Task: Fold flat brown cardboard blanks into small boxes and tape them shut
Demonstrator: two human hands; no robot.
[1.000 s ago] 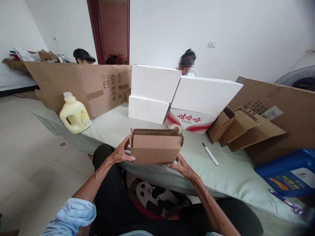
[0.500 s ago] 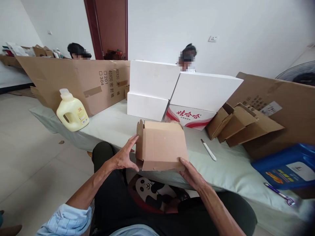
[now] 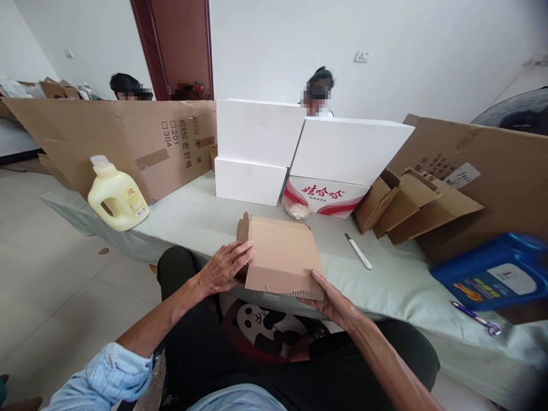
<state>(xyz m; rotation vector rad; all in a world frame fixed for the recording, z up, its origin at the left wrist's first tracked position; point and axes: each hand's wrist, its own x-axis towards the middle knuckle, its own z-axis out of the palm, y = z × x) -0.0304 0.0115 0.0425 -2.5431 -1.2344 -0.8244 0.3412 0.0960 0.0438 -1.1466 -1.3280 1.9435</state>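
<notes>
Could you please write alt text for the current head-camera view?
A person's right hand grips a brown cardboard box at its near right corner, while the left hand touches its left end, at the edge of a cloth-covered table. White boxes are stacked beyond, with a yellow jug at left and a white-handled knife and blue container at right.

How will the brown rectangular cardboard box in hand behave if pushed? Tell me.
The box is likely light, given its corrugated edge by the right hand. Being flat-faced, it probably won't roll. The protruding flap beside the left hand may bend.
</notes>
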